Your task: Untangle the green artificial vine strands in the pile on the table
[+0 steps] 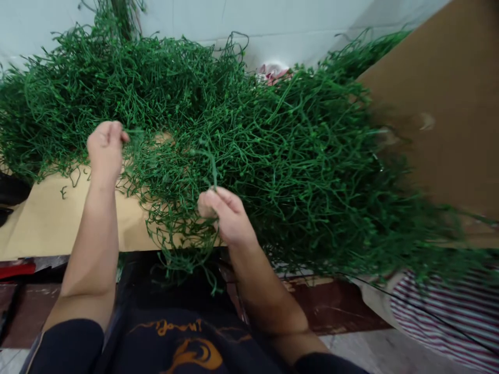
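Just off centre, twd. 8 o'clock, a green stem (213, 169) is pinched betw. thumb and fingers of the right hand (224, 213), its free part bent twd. 10. Betw. 9 and 10 o'clock, the left hand (106, 145) is noted w/ fingers curled closed; whether the blurred green wisp (134, 131) at its fingertips is gripped can't be told. The green heap (280, 124) is spread from 9 thru 12 to 4 o'clock, partly over the cardboard sheet (58, 218). Rec.: pinch to be kept light and near the stem's end; stems to be drawn out singly, w/o yanking, as tangling is judged likely. Loose strands (183, 259), hung over the edge betw. 7 and 8, shd. be kept clear of the forearms.
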`<action>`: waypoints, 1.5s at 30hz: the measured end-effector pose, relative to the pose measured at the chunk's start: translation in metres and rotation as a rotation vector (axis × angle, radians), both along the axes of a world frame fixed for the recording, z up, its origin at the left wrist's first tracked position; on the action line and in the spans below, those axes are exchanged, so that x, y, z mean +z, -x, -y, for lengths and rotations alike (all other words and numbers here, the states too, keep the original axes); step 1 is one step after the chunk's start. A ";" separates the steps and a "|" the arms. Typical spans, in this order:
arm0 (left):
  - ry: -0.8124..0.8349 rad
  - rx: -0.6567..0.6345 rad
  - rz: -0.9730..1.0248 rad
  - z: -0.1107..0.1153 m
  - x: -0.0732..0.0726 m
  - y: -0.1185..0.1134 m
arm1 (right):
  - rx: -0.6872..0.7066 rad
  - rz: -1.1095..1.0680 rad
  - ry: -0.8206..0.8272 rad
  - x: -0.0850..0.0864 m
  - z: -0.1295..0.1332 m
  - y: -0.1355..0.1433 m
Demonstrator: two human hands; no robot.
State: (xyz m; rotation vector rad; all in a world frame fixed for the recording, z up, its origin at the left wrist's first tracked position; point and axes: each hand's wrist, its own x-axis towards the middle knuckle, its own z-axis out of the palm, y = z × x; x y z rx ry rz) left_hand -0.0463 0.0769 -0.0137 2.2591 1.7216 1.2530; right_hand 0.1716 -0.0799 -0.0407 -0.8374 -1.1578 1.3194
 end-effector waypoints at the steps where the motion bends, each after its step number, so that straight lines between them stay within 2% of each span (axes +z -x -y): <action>1: 0.020 -0.025 0.046 0.005 0.002 -0.004 | -0.024 -0.051 0.015 -0.003 -0.004 -0.001; 3: 0.072 -0.090 0.075 0.017 0.005 -0.021 | -0.012 -0.091 0.003 -0.004 -0.013 -0.001; 6: 0.121 -0.167 0.043 0.028 0.007 -0.044 | 0.042 -0.025 -0.032 0.001 -0.017 0.001; 9: 0.165 -0.258 0.039 0.041 0.010 -0.057 | 0.051 0.004 0.006 0.004 -0.014 0.003; 11: 0.260 -0.392 0.074 0.055 0.013 -0.062 | 0.052 -0.013 0.030 0.005 -0.013 0.003; 14: 0.462 -0.658 0.101 0.075 0.016 -0.069 | 0.069 -0.040 0.011 0.006 -0.014 0.001; 16: 0.492 -0.728 0.104 0.082 0.017 -0.071 | 0.076 -0.044 -0.011 0.006 -0.014 -0.001; 22: 0.221 -0.569 -0.023 0.078 0.021 -0.072 | 0.062 0.099 -0.040 0.005 -0.015 -0.001; 26: 0.110 -0.433 -0.139 0.066 0.016 -0.078 | -0.003 0.165 -0.061 0.011 -0.017 0.002; 29: 0.078 -0.188 -0.081 0.044 0.011 -0.066 | 0.030 0.148 -0.093 0.014 -0.009 0.002; 30: 0.076 -0.030 -0.010 0.035 0.010 -0.057 | 0.069 0.154 -0.112 0.014 -0.006 0.001; 31: 0.142 0.108 0.060 0.026 0.010 -0.048 | 0.110 0.162 -0.123 0.013 -0.003 0.000; 32: 0.146 0.163 0.092 0.019 0.011 -0.039 | 0.134 0.160 -0.117 0.010 0.000 -0.001; 33: 0.148 0.169 0.098 0.013 0.011 -0.032 | 0.131 0.136 -0.086 0.007 0.000 -0.001; 35: 0.164 0.100 0.071 0.006 0.012 -0.026 | 0.048 0.018 0.020 0.002 -0.004 -0.002; 37: 0.172 0.007 0.019 0.006 0.011 -0.029 | -0.044 -0.112 0.108 -0.001 -0.013 -0.001; 39: 0.138 -0.049 -0.025 0.011 0.008 -0.037 | -0.072 -0.163 0.129 0.000 -0.020 0.000; 42: 0.083 -0.141 -0.044 0.030 0.005 -0.049 | -0.064 -0.137 0.110 0.004 -0.026 0.000; 43: 0.095 -0.213 -0.041 0.040 0.005 -0.053 | -0.070 -0.127 0.111 0.005 -0.027 0.000; 45: 0.163 -0.436 -0.050 0.061 0.006 -0.062 | -0.091 -0.109 0.110 0.007 -0.029 -0.001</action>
